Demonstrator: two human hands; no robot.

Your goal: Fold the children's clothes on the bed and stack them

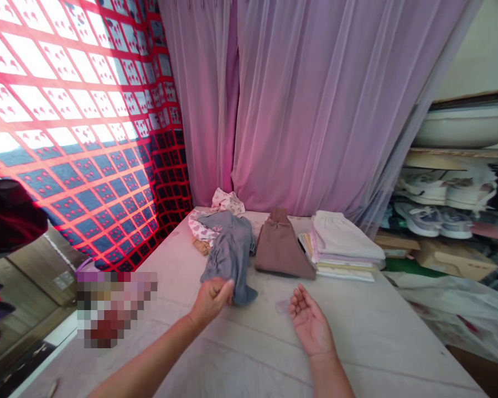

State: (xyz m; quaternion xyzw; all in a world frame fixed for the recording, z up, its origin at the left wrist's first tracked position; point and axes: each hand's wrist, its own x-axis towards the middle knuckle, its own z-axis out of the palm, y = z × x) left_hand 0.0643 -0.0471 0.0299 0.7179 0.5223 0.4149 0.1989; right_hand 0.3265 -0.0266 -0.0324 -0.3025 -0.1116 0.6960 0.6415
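My left hand (213,298) is closed on the near end of a crumpled grey garment (232,243). The rest of that garment stretches away over the table and overlaps a white and pink patterned cloth (224,200). Palm up and holding nothing, my right hand (309,320) hovers at the right with loosely bent fingers. Beyond it lies a folded brown garment (280,249). Right of the brown one sits a stack of folded light-coloured clothes (344,237).
The clothes lie on a pale table (240,359). Purple curtains (307,110) hang behind it, and a red-gridded curtain (108,166) hangs at the left. Shelves with shoes (435,218) and boxes stand at the right. A blurred-out patch covers something at the left edge.
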